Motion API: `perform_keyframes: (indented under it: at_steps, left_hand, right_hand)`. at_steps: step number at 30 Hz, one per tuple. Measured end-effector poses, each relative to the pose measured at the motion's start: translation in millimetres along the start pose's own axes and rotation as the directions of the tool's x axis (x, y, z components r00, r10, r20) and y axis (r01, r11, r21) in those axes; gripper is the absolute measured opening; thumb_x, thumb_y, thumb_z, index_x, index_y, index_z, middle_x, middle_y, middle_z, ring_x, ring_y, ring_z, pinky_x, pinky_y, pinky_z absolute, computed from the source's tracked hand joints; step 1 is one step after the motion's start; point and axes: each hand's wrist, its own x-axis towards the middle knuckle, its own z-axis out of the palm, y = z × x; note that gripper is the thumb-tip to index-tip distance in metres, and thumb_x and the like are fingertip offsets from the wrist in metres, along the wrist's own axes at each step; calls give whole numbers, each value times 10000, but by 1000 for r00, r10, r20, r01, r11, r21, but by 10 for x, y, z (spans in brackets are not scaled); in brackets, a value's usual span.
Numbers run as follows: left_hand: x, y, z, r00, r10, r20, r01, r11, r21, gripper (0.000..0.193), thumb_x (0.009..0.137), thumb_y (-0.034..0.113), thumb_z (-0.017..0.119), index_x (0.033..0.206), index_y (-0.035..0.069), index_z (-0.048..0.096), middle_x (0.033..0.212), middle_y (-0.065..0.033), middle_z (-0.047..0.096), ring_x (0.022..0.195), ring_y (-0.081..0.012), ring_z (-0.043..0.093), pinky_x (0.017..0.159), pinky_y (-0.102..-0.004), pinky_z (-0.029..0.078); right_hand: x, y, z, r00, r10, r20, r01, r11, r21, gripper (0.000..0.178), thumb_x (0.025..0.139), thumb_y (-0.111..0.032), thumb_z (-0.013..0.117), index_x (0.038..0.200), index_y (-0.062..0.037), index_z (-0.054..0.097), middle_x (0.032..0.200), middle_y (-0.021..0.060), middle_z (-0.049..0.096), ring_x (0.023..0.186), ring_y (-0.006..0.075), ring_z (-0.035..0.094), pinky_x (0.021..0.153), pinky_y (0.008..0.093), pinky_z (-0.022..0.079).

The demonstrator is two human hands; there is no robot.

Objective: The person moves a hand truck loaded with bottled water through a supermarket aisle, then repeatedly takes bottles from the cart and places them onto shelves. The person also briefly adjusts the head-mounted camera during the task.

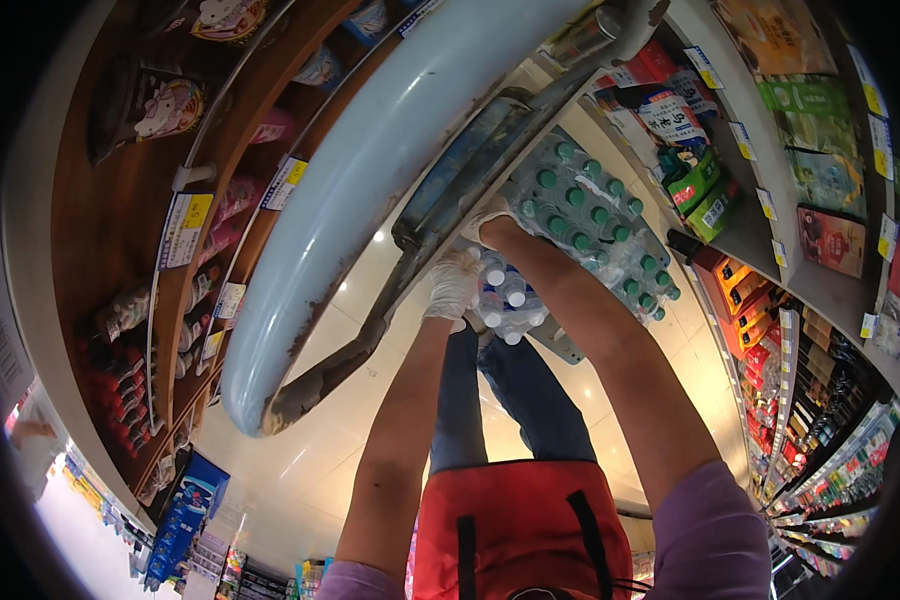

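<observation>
While left hand (454,284) and right hand (484,216), both gloved, sit near the white-capped bottles (508,296), I cannot tell whether either grips; green-capped bottles (582,212) stand just beside. Positioning bottles seems the current step; a secure two-handed hold appears needed next.

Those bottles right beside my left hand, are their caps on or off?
On: white caps top the visible bottles beside your gloved left hand.

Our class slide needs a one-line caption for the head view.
Gloved left hand and right hand beside white-capped bottles and green-capped bottles, between shop shelves.
</observation>
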Motion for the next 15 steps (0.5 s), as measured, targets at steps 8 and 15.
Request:
perform_keyframes:
  at_steps: [8, 15]
  left_hand:
    - [15, -69, 43, 978, 145, -150, -131, 986, 103, 229, 766, 190, 742, 785, 1, 614, 793, -155, 608, 760, -302, 601, 717, -404, 485]
    - [78, -156, 43, 987, 146, -66, -142, 988, 54, 244, 820, 238, 673, 940, 27, 693, 896, -157, 675, 889, -307, 651, 797, -404, 505]
  right_hand:
    - [2, 115, 187, 997, 71, 41, -75, 990, 117, 223, 806, -162, 619, 968, -72, 743, 1011, 186, 707, 928, 311, 697, 769, 382, 556]
    - [-362, 56, -160, 995, 88, 51, -95, 981, 166, 236, 774, -191, 617, 926, -35, 709, 965, 203, 688, 906, 358, 667, 781, 419, 531]
